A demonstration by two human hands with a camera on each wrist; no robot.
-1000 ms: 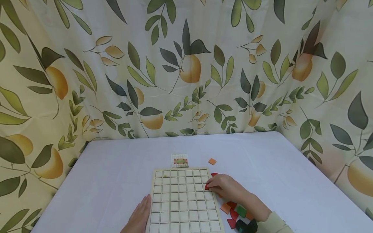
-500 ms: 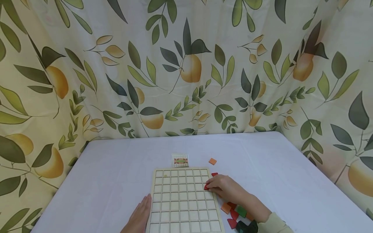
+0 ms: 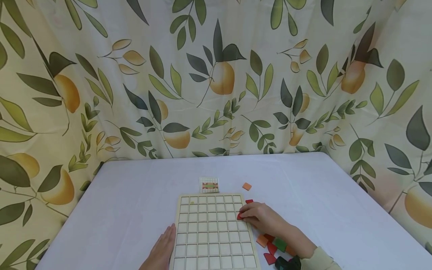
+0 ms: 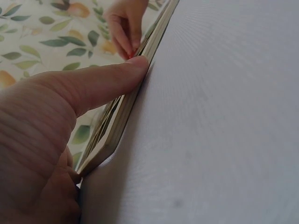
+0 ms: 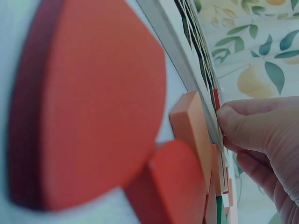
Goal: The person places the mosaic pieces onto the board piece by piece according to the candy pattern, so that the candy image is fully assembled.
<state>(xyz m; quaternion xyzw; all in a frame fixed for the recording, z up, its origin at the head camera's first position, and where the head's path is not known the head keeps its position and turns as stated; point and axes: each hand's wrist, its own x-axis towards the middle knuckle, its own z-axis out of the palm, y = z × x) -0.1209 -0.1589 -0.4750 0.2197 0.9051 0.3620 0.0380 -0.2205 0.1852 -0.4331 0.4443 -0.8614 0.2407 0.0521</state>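
Note:
A pale wooden grid board (image 3: pixel 212 227) lies in the middle of the table in the head view. My left hand (image 3: pixel 160 247) rests along its left edge with straight fingers; in the left wrist view the thumb (image 4: pixel 105 83) lies against the board's side. At the right edge, my right hand (image 3: pixel 268 218) pinches a small red block (image 3: pixel 240 216) with a curved side, low over a cell in the upper right part of the grid. From the right wrist, only a thin red sliver of that block (image 5: pixel 216 99) shows beside the fingertips.
A small pattern card (image 3: pixel 209 185) sits behind the board. An orange square block (image 3: pixel 247 186) lies at back right, a red block (image 3: pixel 249 201) nearer the hand. Right of the board is a pile with green (image 3: pixel 279 244), orange and red blocks (image 3: pixel 270 258), partly under the forearm.

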